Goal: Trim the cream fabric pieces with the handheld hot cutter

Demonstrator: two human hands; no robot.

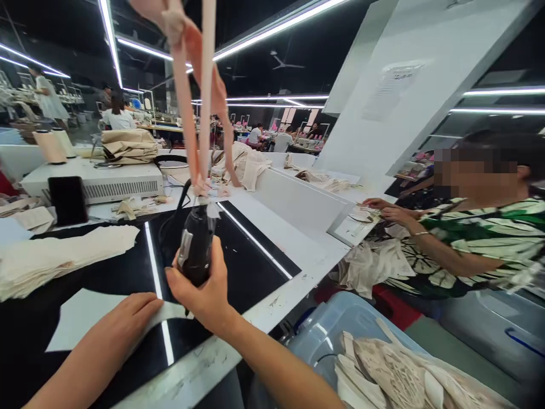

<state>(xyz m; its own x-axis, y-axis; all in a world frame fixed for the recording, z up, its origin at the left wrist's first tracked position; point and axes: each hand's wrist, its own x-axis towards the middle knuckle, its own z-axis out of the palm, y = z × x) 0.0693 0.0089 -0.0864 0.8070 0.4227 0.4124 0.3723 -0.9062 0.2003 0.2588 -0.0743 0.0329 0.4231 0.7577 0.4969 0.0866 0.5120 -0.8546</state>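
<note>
My right hand [210, 295] is wrapped around a black corded hand tool [196, 244], held upright with its thin tip pointing down. Pink fabric strips [205, 108] run up from the tool's top. Below it, the tip is at the right end of a white cut fabric piece [87, 315] on a black glossy board [251, 272]; contact cannot be made out. My left hand [134, 315] lies flat on that piece, fingers stretched toward the tool. A stack of cream fabric pieces [63, 255] lies behind my left hand.
Behind the board stand a white vented box [97, 180] and a black phone [68, 200]. At right, a low white divider [293, 199] separates a co-worker's hands [392, 213] from mine. A blue plastic bin [344, 318] holding beige fabric pieces [392, 369] sits beside the table.
</note>
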